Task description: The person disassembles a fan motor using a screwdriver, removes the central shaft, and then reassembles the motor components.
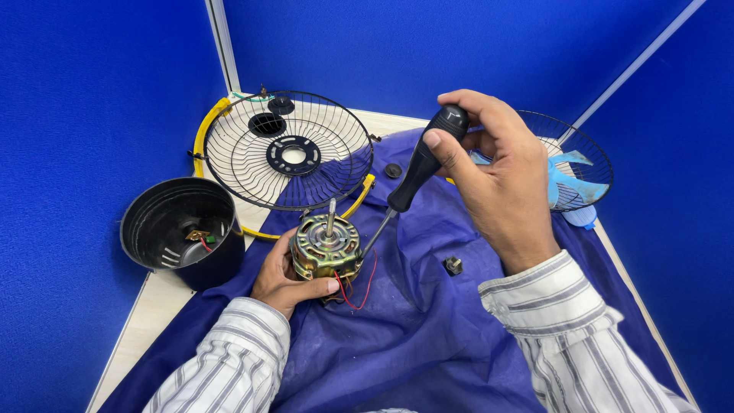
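At the far left a black plastic housing (pixel 183 229) lies on its side on the table (pixel 145 313), its mouth open toward the camera with a small part and short wires inside. Just right of it a wire fan guard (pixel 287 149) with a yellow rim leans over the edge of the blue cloth (pixel 413 321).

The left hand (pixel 279 279) is cupped round a fan motor (pixel 326 248), thumb across its near side. The motor sits on the cloth a little left of centre, red wires trailing from beneath. Its shaft points up and leans slightly away from the person, so its long axis is close to vertical.

The right hand (pixel 497 180) is clenched on the black handle of a screwdriver (pixel 417 172). The tool slants from upper right down to lower left, with the tip at the right edge of the motor.

Since the driver meets the motor at a slant rather than square on, the tip could slip off and jab the left thumb or nick the red wires. The motor is braced by one hand only on soft cloth, so a hard push could tip or spin it.

Further right, a small dark nut (pixel 453 265) lies loose on the cloth and could roll into a fold. At the far right a second guard (pixel 573 153) holds a light blue fan blade (pixel 569 191).
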